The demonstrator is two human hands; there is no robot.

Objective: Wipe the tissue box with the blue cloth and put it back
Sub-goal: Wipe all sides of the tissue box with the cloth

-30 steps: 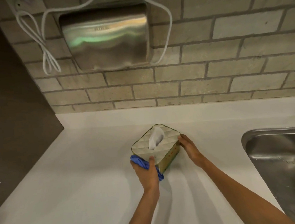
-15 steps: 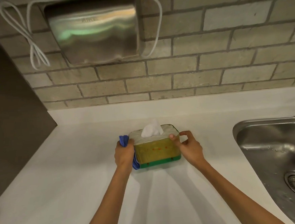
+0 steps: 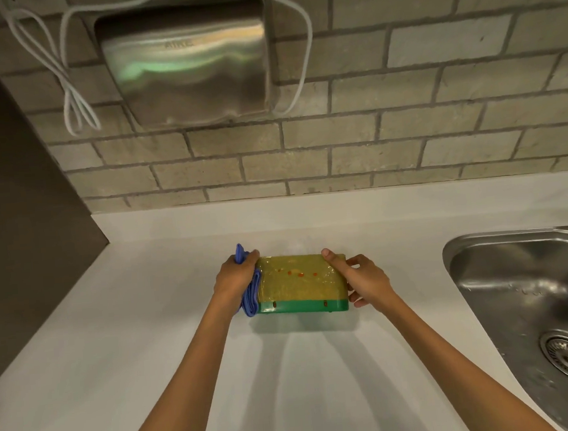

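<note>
While both hands grip the tissue box (image 3: 301, 282), blue cloth (image 3: 251, 292) seemingly presses its left end.

Bare forearms, no sleeves, bare hands (image 3: 365, 278)

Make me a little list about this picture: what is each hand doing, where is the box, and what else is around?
left hand: grips the blue cloth, pressing it on the left end of the tissue box
right hand: holds the box's right end
tissue box: tipped, yellow side facing the camera, green band nearest; no tissue visible
surface: white counter
right of box: metal sink with drain
wall: brick, steel hand dryer with white cable
</note>
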